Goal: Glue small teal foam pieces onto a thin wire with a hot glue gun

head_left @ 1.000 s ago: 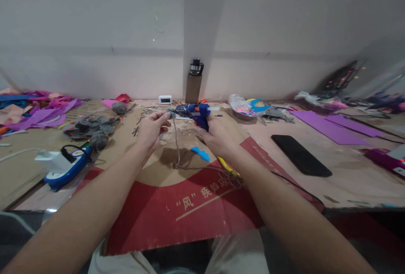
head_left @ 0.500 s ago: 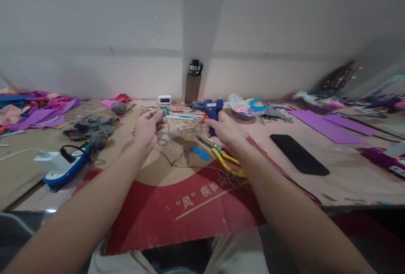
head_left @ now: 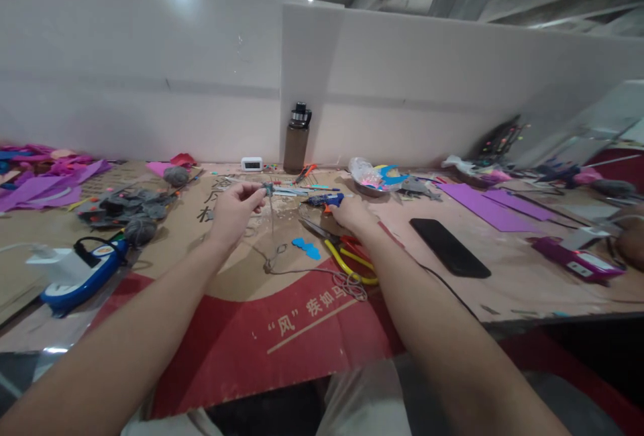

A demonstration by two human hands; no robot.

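My left hand (head_left: 235, 211) is closed in a pinch on a small grey-blue piece (head_left: 269, 189), with grey yarn (head_left: 272, 221) hanging from it. The strand runs down to the cardboard (head_left: 241, 282) and over to a loose tangle at the right. My right hand (head_left: 353, 213) grips a blue hot glue gun (head_left: 327, 200), held low at the cardboard with its nozzle to the left; fingers partly hide the handle. Below it lie scissors (head_left: 316, 227) and yellow-handled pliers (head_left: 347, 265). A blue cutout (head_left: 306, 248) rests between the hands.
A dark bottle (head_left: 296, 141) and a small white clock (head_left: 252, 164) stand by the partition. A black phone (head_left: 449, 247) and purple sheets (head_left: 488, 208) lie rightward. Grey felt pieces (head_left: 121, 204) and a blue power strip (head_left: 83, 282) are leftward. Another person's hand (head_left: 631, 235) shows far right.
My right hand has lowered the glue gun from upright near my left hand to lying flat at the cardboard. My left hand keeps its pinch. The view has shifted slightly.
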